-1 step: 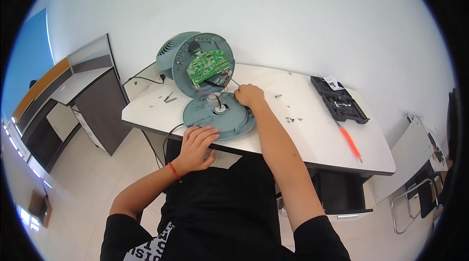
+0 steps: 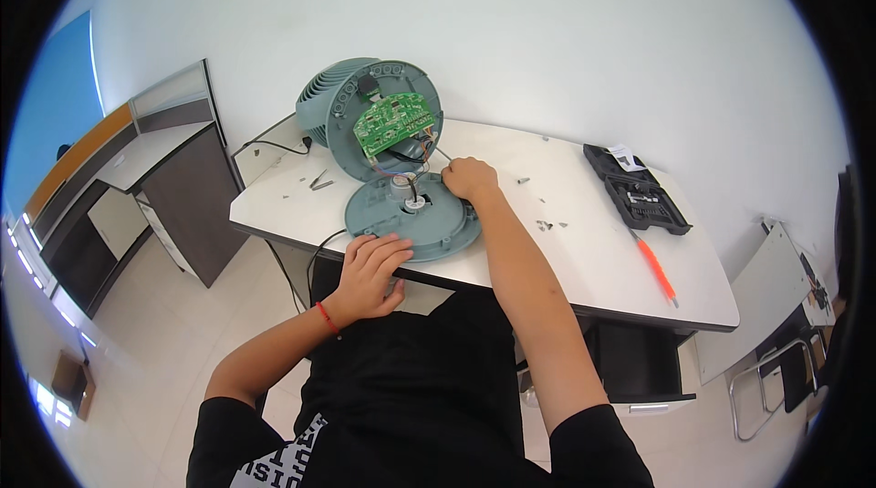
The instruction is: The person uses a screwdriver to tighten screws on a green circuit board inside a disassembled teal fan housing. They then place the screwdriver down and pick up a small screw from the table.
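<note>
A teal fan housing (image 2: 365, 109) stands opened on the white table (image 2: 584, 241), with a green circuit board (image 2: 394, 123) exposed inside it. Its round base plate (image 2: 411, 214) lies flat just in front, joined to the housing by thin wires (image 2: 429, 155). The step in hand is judged to be work on the wiring or a fastener at the seam between housing and plate. The right hand (image 2: 470, 178) is curled there, fingers closed toward the wires; whether anything is actually pinched cannot be told. The left hand (image 2: 370, 273) is laid half open on the near rim of the plate, steadying it and gripping nothing. The next move is judged to call for fine fingertip work in a tight gap, with the plate kept from sliding. Loose screws (image 2: 545, 225) are scattered near the right forearm. An open bit case (image 2: 639, 191) and an orange screwdriver (image 2: 655, 269) lie well apart to the right. The right fingertips are hidden behind the knuckles.
</note>
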A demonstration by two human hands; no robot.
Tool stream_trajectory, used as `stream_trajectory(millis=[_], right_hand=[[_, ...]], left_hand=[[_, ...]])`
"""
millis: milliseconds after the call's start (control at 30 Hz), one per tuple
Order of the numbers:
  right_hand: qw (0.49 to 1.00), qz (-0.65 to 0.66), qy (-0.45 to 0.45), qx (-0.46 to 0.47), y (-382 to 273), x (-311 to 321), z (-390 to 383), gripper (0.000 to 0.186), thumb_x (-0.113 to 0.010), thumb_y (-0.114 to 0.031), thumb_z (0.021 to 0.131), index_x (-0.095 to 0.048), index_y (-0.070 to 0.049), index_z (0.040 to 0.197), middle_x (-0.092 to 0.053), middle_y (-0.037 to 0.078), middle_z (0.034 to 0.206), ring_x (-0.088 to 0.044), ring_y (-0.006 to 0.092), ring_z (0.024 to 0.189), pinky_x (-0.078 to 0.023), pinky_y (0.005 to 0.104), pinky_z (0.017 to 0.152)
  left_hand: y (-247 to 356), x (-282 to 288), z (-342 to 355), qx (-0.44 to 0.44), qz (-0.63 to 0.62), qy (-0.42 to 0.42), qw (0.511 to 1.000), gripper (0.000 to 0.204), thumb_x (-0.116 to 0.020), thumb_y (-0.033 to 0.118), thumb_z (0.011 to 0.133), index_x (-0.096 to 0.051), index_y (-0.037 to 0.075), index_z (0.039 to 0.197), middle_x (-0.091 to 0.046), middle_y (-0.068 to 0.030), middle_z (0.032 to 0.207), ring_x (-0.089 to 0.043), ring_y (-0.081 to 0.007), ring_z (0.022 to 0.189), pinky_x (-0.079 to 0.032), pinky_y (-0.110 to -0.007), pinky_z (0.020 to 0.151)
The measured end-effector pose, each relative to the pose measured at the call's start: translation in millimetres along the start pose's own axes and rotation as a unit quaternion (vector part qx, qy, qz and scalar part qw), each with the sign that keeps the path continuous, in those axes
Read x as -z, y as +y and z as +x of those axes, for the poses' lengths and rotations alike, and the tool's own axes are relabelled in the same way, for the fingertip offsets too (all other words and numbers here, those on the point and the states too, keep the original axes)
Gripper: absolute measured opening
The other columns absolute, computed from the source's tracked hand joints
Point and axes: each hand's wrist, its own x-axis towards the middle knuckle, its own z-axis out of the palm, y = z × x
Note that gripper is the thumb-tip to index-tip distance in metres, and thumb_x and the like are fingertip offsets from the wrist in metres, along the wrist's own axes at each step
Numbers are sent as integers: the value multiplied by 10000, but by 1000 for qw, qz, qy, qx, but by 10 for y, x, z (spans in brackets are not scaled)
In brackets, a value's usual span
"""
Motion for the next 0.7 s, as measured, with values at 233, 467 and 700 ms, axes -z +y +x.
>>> stream_trajectory(millis=[233, 467, 700], right_hand=[[1000, -5, 1, 1, -45, 25, -21, 444, -461, -380, 967, -747, -96, 1154, -720, 145, 1207, -694, 327, 1106, -556, 454, 932], [1000, -10, 1, 5, -38, 8, 3, 448, -456, -380, 968, -746, -93, 1153, -719, 151, 1206, -694, 329, 1106, -558, 456, 927], [1000, -8, 8, 3, -38, 0, 7, 443, -465, -385, 966, -749, -97, 1146, -721, 151, 1203, -693, 332, 1105, -556, 456, 931]], left_hand=[[-9, 12, -4, -3, 0, 10, 1000, 548, -669, 142, 730, -591, 75, 1268, -614, -60, 1352, -558, -250, 1266, -369, -456, 1081], [-4, 33, 7, -1, 1, 5, 1000, 541, -667, 146, 734, -592, 79, 1266, -613, -59, 1356, -558, -247, 1268, -370, -451, 1079], [-11, 27, 4, 0, 0, 4, 1000, 541, -671, 153, 736, -592, 80, 1267, -611, -59, 1361, -556, -246, 1270, -371, -450, 1078]])
